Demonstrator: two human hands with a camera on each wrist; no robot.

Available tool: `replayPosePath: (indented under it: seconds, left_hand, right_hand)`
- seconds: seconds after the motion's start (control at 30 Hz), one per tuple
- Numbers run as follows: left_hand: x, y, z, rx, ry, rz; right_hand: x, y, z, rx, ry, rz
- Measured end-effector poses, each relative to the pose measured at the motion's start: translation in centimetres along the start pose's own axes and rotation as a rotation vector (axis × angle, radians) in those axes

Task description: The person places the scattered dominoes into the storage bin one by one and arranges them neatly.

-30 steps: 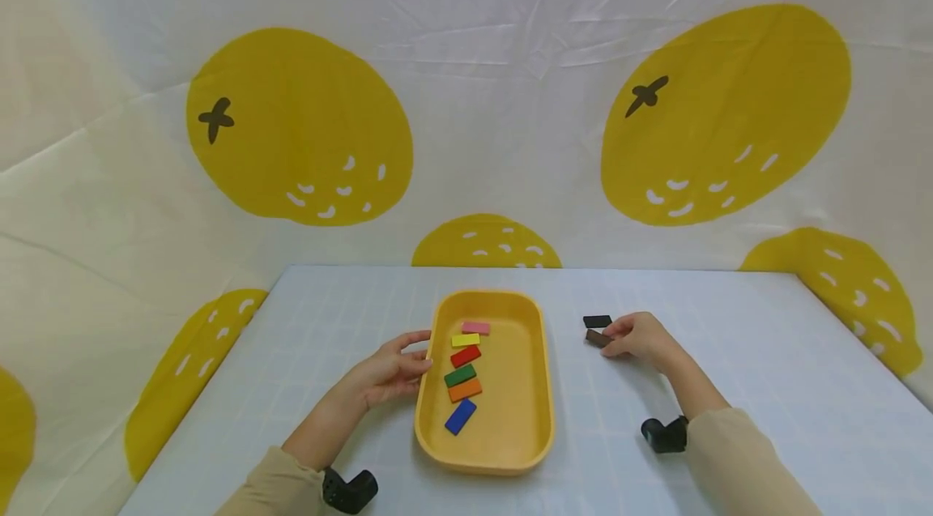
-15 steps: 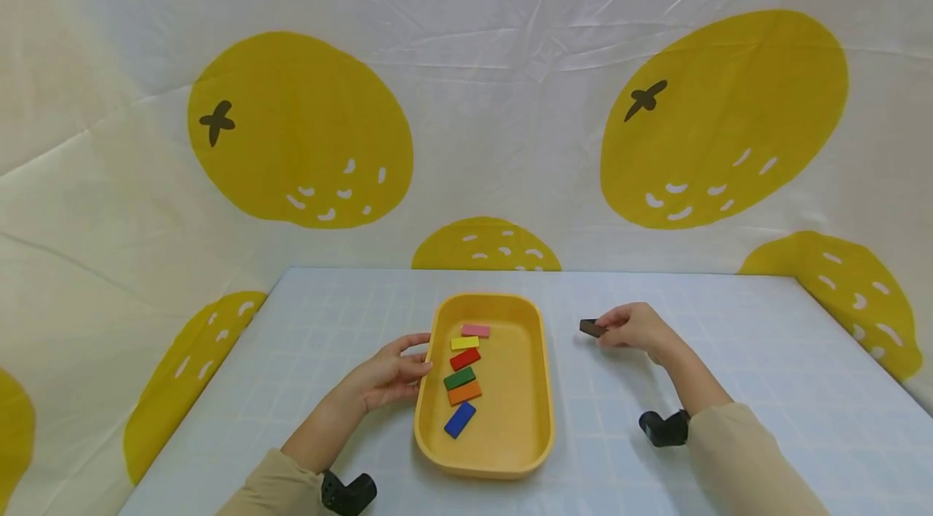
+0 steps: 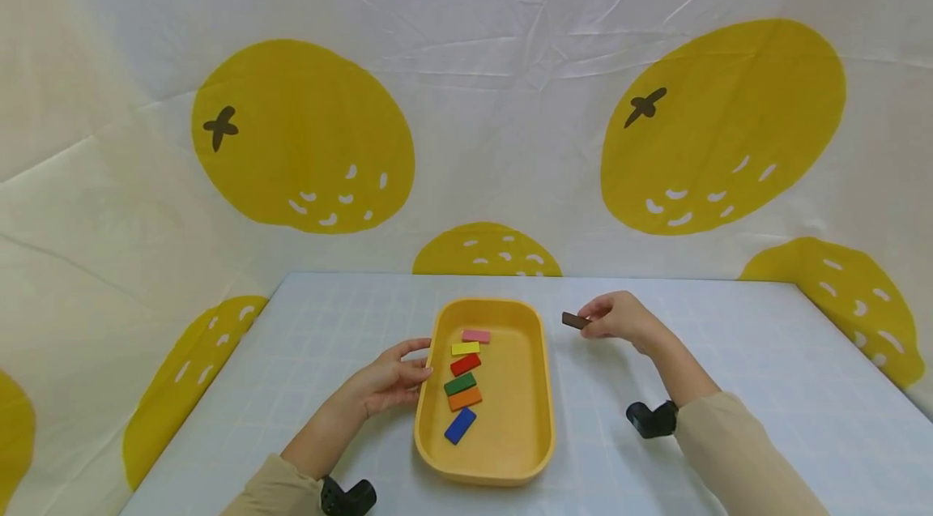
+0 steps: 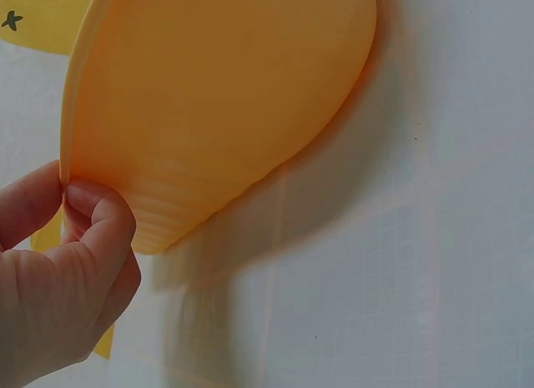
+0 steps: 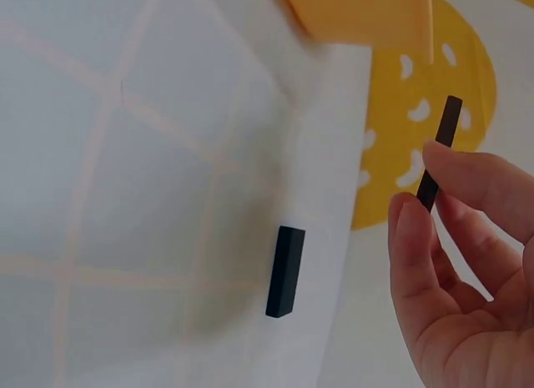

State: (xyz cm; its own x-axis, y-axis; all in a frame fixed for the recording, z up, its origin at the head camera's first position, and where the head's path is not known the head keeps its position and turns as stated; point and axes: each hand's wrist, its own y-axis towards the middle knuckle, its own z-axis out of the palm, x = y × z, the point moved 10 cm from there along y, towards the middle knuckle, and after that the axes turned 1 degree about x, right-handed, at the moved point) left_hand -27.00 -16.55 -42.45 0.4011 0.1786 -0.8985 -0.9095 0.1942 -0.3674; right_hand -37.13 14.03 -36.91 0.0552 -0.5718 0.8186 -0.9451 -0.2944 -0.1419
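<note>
Aloft, right hand (image 3: 618,316) pinching perhaps brown block (image 3: 575,321).

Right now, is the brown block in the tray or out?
Out. The right hand pinches the brown block in the air, right of the tray; six coloured blocks lie inside.

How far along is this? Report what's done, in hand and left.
Done: six coloured blocks lie in the yellow tray. In hand: the right hand pinches a brown block above the table, while the left hand holds the tray's rim. Left: one black block on the table.
</note>
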Motion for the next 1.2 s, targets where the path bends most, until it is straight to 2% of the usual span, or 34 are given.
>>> replayPosePath:
  seconds: [0.37,0.63,1.2]
  left_hand:
    - [-0.1,0.0,0.2,0.006,-0.014,-0.001]
    - [-0.1,0.0,0.1,0.017,-0.004,0.006]
    - [-0.1,-0.1,0.1,0.033,-0.012,0.007]
  right_hand:
    - [2.9,0.5,0.8,0.021,-0.003,-0.042]
    - [4.9,0.9,2.0,0.048,0.015,-0.111]
    - [8.0,2.0,5.4,0.057,0.029,-0.137]
